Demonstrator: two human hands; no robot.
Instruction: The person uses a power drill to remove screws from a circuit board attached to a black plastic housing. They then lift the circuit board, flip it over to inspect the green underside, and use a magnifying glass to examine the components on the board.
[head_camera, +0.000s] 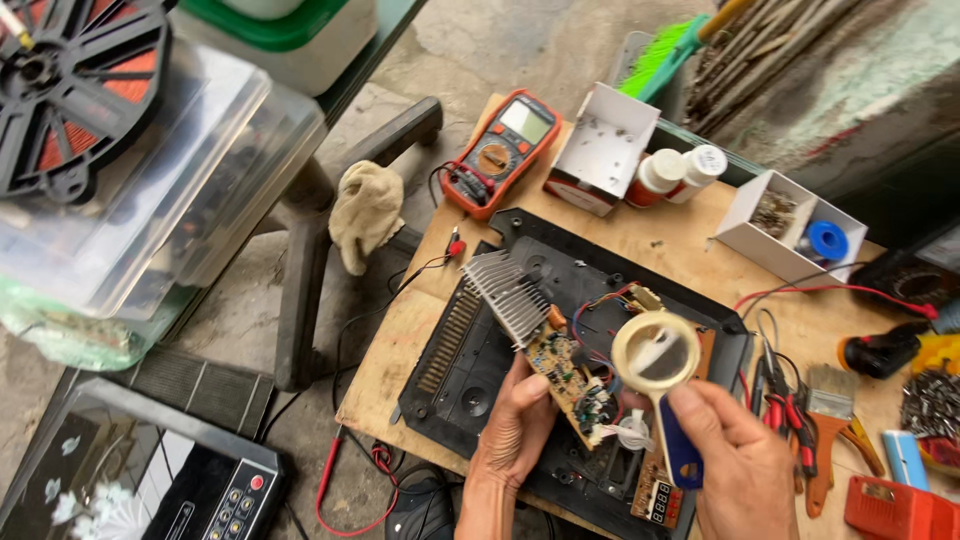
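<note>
Resting on a black plastic base shell (480, 350) laid over a wooden board (640, 235), a circuit board (568, 372) with a finned metal heat sink (508, 292) at its ten o'clock end is gripped from below by the left hand (518, 420), its fingers curled and pressed against the board's lower edge. A magnifying glass (656, 352) is held just at the board's three o'clock side by the right hand (730, 455), whose fingers are closed around the blue handle. An orange multimeter (502, 150) is seen at twelve o'clock, well apart, and a paintbrush (828, 415) lies at three o'clock beyond the right hand.
</note>
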